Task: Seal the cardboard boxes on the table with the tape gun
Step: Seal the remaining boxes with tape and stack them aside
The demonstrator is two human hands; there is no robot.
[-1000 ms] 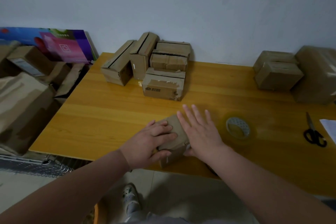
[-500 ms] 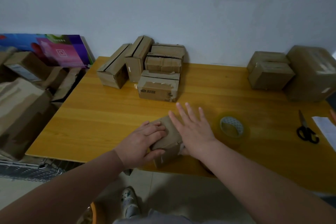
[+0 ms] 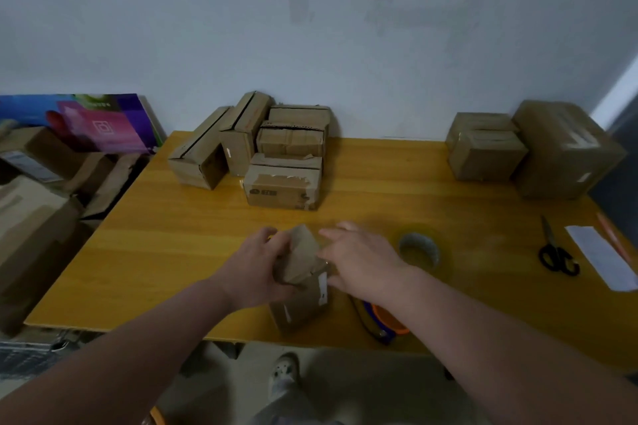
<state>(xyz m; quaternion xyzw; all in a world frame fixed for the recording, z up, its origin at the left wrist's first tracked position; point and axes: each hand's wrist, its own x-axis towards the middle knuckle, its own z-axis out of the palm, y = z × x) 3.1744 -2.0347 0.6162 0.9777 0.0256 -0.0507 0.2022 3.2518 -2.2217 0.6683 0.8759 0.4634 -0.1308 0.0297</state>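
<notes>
Left hand [image 3: 257,267] grips the small cardboard box [image 3: 299,281] at the worktop [image 3: 172,235] edge; right hand [image 3: 360,260] rests open against it.

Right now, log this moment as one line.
stage: folding flaps | left hand: on small box | right hand: at flap | tape gun: untouched on table
</notes>
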